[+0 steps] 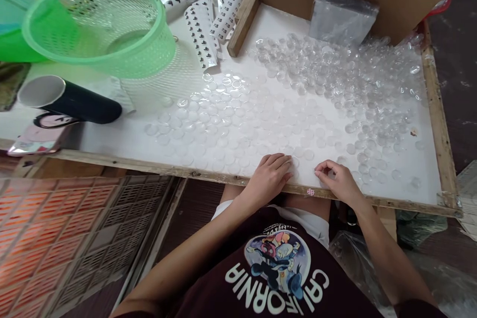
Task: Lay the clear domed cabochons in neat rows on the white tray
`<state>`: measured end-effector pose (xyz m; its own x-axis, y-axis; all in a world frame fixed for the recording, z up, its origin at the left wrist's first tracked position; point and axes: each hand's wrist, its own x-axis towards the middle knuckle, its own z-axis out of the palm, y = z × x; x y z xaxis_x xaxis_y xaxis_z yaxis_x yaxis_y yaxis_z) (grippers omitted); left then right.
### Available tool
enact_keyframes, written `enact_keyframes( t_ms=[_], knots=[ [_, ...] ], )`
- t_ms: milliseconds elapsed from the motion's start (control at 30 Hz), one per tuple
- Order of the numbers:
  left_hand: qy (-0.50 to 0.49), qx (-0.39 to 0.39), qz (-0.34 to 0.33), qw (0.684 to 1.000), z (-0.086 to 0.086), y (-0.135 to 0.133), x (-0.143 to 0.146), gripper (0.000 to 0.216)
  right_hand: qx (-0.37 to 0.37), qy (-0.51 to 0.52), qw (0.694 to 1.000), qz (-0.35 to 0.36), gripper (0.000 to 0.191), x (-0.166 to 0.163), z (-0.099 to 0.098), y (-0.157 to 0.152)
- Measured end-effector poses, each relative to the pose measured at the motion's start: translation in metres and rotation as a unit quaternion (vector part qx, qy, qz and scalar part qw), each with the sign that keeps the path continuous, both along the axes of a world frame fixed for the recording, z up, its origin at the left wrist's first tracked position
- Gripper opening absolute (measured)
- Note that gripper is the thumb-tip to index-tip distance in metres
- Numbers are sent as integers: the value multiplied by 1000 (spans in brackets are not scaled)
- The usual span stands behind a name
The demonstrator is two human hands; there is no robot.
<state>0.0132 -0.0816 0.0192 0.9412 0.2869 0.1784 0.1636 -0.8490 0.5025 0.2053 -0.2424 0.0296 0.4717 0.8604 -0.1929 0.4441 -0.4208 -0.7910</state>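
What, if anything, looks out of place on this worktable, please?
One small thing: a brown scrap lies on the white tabletop near the right-hand wooden rim, beside the scattered clear discs. Its colour makes it look stray among colourless pieces, though it is too small to identify.

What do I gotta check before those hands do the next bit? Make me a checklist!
1. Left hand at the table's near edge, by the discs: ok.
2. Right hand holding a disc: cannot tell; its fingers curl together, but anything between them is hidden.
3. Spread clear discs laid out flat: ok, mostly one layer.
4. Heaped clear discs separated: not ok, many overlap.
5. Dark blue cylinder standing up: not ok, it's on its side.
6. Light green basket upright: ok.
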Motion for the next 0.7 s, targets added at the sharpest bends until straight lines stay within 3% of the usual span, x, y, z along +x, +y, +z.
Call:
enact_keyframes(
  t_ms=[133, 300, 433, 533, 700],
  knots=[
    [13, 12, 1, 1000, 0, -1, 3, 23, -15, 41, 999, -10, 18, -6, 1, 4],
    [20, 30, 23, 999, 0, -1, 4, 21, 4, 18, 999, -39, 16, -6, -3, 5],
    [30, 31, 13, 999, 2, -2, 9, 20, 43, -93, 994, -30, 14, -2, -4, 3],
    [30, 29, 17, 999, 1, -2, 8, 19, 65, -225, 969, -73, 14, 9, -8, -5],
    [25, 20, 39, 999, -2, -1, 4, 19, 5, -318, 946, -68, 21, 28, -19, -22]
  ],
)
